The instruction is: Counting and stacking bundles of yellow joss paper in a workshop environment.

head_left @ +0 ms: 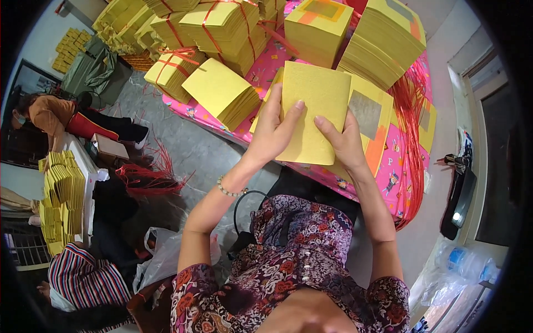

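Upright between my two hands is a thick stack of yellow paper (315, 86), raised above a pink patterned cloth (261, 65). My left hand (276, 126) grips its left side, thumb on the near face and fingers partly hidden behind. My right hand (345, 139) holds the lower right edge, its thumb also on the front. Partly hidden behind the held stack, yellow sheets with a grey square and an orange band (382, 105) lie on the cloth. A loose yellow stack (219, 89) rests to the left of my hands.
Red-tied yellow bundles (214, 30) and a leaning tall stack (383, 44) fill the table's far side. Red plastic strands (413, 139) hang over its right edge. At left, a person in brown (53, 114) and one in stripes (91, 277) flank a table of yellow paper (64, 188).
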`<state>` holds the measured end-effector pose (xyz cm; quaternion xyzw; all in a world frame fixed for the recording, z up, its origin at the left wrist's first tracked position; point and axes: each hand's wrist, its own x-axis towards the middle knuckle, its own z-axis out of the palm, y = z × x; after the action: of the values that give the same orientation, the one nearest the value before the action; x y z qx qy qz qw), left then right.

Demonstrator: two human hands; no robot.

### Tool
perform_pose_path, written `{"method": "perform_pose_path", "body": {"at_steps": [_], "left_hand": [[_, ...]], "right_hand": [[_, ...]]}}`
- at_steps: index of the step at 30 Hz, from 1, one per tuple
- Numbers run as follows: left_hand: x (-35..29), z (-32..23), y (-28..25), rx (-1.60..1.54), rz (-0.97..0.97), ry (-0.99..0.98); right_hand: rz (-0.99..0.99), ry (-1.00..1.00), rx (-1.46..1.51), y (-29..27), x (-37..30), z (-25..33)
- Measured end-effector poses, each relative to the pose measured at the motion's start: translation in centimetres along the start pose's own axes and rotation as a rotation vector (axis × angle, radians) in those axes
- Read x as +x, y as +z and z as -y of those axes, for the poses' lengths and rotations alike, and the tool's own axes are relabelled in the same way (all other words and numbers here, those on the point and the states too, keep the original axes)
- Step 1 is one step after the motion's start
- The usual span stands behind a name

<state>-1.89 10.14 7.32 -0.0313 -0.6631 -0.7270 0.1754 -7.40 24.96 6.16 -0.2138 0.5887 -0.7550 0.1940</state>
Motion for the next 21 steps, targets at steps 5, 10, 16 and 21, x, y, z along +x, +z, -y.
{"method": "perform_pose_path", "body": {"at_steps": [5,10,16,21], "left_hand": [[-0.5,0.4,0.2,0.04,-0.04,0.105],[-1.3,0.3,0.8,0.105,-0.081,0.17],[-1.8,0.9,0.3,0.225,-0.056,0.187],[-2.0,1.1,0.2,0.161,-0.045,0.143]], "right_hand": [[0.011,-0.129,-0.064,0.1,-0.5,0.0],[-0.015,-0.167,-0.08,0.1,-1.0,-0.4],[-0.031,-0.176,-0.102,0.1,-1.4,-0.5],[-0.033,-0.173,-0.089,0.2,-1.5,-0.6]]}}
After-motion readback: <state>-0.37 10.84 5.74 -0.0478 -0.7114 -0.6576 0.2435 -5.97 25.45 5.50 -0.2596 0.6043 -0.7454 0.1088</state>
